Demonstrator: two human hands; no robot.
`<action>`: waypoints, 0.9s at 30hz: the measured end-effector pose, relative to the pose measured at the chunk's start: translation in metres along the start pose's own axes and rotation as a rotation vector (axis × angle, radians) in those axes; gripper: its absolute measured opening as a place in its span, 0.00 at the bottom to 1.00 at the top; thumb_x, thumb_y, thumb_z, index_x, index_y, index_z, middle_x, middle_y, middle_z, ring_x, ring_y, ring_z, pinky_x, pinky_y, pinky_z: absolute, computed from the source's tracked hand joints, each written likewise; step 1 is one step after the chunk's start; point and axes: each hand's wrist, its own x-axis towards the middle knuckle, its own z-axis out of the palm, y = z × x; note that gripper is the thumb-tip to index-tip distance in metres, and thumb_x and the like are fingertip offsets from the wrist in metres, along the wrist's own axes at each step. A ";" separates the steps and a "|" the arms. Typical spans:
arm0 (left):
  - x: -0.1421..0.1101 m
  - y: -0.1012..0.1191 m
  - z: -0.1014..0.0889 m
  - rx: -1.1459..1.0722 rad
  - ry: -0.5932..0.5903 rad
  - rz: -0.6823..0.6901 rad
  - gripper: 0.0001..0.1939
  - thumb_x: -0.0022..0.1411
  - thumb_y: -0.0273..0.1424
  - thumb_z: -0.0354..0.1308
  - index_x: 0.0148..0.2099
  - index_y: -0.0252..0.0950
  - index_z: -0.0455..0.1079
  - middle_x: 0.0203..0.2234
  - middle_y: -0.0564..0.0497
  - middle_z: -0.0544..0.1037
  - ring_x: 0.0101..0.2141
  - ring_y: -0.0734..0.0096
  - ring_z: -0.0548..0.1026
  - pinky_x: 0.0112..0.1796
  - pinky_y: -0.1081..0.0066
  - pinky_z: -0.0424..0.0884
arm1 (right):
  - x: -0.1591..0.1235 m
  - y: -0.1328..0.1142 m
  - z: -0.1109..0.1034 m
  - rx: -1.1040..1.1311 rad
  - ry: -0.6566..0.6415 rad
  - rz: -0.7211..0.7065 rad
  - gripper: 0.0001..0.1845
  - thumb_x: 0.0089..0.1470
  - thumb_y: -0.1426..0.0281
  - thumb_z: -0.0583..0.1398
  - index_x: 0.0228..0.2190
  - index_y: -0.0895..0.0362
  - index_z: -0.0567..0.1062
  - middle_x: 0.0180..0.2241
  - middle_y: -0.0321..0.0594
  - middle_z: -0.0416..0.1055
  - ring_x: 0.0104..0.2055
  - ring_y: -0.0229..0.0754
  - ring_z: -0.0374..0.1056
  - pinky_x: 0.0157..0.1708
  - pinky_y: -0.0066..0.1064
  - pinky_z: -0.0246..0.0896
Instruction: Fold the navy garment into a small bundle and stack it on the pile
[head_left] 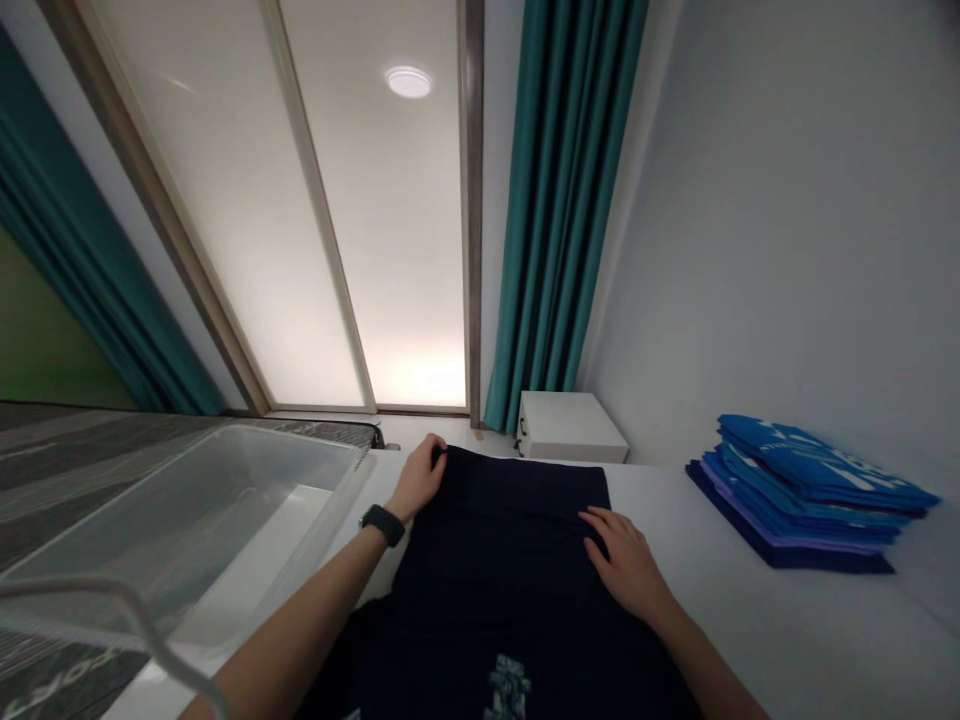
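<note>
At the near edge of my view, a dark navy garment (510,570) runs out of frame, a pale print (508,688) showing low on its front. What I can see of it lies on the white bench (660,500). Faint ripples cross the cloth, so I judge that light, flat strokes would serve better than tugging, which could skew the sides.

Farther out, the right hand (619,555) lies palm down along the garment's right side, its fingers a little apart, resting on the fabric and gripping nothing. I would use it as a gentle weight, pressing outward toward that side. Past it, at the far left corner, the left hand (421,475) has its thumb and fingers together, to my eye clamped on the hem, though the pinch itself is partly hidden. I would square that corner with the far right one and release it without dragging the cloth.

A clear plastic bin (292,460) stands close on the left; I would guide the left forearm (307,610) so it doesn't knock the rim. The stack of folded blue clothes (802,490) sits well apart on the right. Beyond is a small white cabinet (574,425).
</note>
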 end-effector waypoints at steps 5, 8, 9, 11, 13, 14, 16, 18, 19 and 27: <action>-0.046 0.050 0.013 -0.188 -0.100 0.266 0.23 0.64 0.27 0.50 0.61 0.41 0.57 0.45 0.48 0.74 0.45 0.64 0.72 0.49 0.63 0.68 | 0.000 -0.003 -0.004 0.004 -0.019 0.005 0.23 0.59 0.64 0.49 0.53 0.52 0.71 0.57 0.42 0.66 0.60 0.48 0.58 0.59 0.43 0.52; -0.066 0.056 0.027 -0.157 -0.166 0.252 0.23 0.59 0.24 0.53 0.58 0.39 0.62 0.40 0.48 0.75 0.42 0.62 0.73 0.47 0.60 0.69 | 0.000 -0.005 -0.007 0.011 -0.033 0.008 0.24 0.59 0.65 0.49 0.54 0.53 0.71 0.57 0.43 0.65 0.60 0.48 0.58 0.59 0.43 0.50; -0.069 0.055 0.031 -0.131 -0.180 0.239 0.20 0.59 0.23 0.54 0.53 0.38 0.65 0.39 0.48 0.75 0.42 0.61 0.72 0.47 0.59 0.68 | 0.000 -0.005 -0.008 0.015 -0.037 0.010 0.24 0.59 0.65 0.49 0.54 0.54 0.71 0.57 0.43 0.65 0.60 0.49 0.57 0.59 0.42 0.50; -0.070 0.052 0.034 -0.085 -0.205 0.234 0.11 0.58 0.23 0.54 0.43 0.38 0.70 0.37 0.48 0.75 0.41 0.61 0.72 0.46 0.59 0.68 | -0.001 -0.006 -0.008 0.028 -0.040 0.013 0.24 0.59 0.64 0.49 0.53 0.54 0.71 0.57 0.43 0.65 0.60 0.49 0.57 0.60 0.43 0.49; -0.068 0.051 0.034 -0.061 -0.218 0.244 0.06 0.59 0.24 0.54 0.38 0.38 0.70 0.35 0.48 0.75 0.41 0.61 0.71 0.46 0.60 0.67 | -0.001 -0.006 -0.007 0.061 -0.032 0.015 0.23 0.60 0.63 0.49 0.52 0.53 0.72 0.57 0.43 0.66 0.60 0.49 0.57 0.60 0.43 0.49; -0.067 0.050 0.033 -0.059 -0.220 0.249 0.06 0.60 0.24 0.53 0.37 0.38 0.70 0.35 0.48 0.74 0.41 0.61 0.71 0.45 0.61 0.67 | -0.001 -0.005 -0.006 0.089 -0.022 0.018 0.23 0.61 0.62 0.48 0.52 0.53 0.72 0.56 0.43 0.67 0.60 0.49 0.58 0.60 0.43 0.49; -0.066 0.051 0.032 -0.066 -0.217 0.250 0.06 0.62 0.25 0.53 0.37 0.38 0.70 0.35 0.48 0.74 0.40 0.61 0.71 0.44 0.61 0.67 | 0.003 0.000 -0.005 0.157 0.028 0.024 0.24 0.63 0.61 0.45 0.51 0.53 0.73 0.55 0.43 0.68 0.58 0.48 0.59 0.59 0.42 0.50; -0.066 0.052 0.032 -0.072 -0.215 0.249 0.06 0.62 0.26 0.52 0.38 0.39 0.69 0.36 0.48 0.74 0.40 0.60 0.71 0.44 0.61 0.67 | 0.011 0.009 -0.005 0.189 0.112 0.061 0.26 0.64 0.62 0.42 0.51 0.55 0.73 0.53 0.45 0.69 0.57 0.47 0.60 0.59 0.40 0.52; -0.066 0.052 0.032 -0.072 -0.216 0.249 0.06 0.62 0.27 0.52 0.38 0.38 0.69 0.36 0.48 0.74 0.40 0.60 0.71 0.44 0.61 0.67 | 0.017 0.014 -0.006 0.175 0.153 0.096 0.26 0.63 0.63 0.42 0.50 0.56 0.73 0.52 0.46 0.70 0.57 0.47 0.60 0.58 0.39 0.53; -0.066 0.051 0.032 -0.076 -0.225 0.257 0.07 0.62 0.27 0.50 0.38 0.38 0.69 0.36 0.47 0.74 0.41 0.58 0.70 0.46 0.58 0.65 | 0.073 0.039 -0.003 -0.028 0.233 0.345 0.21 0.61 0.65 0.49 0.47 0.61 0.74 0.46 0.52 0.71 0.52 0.52 0.63 0.52 0.39 0.54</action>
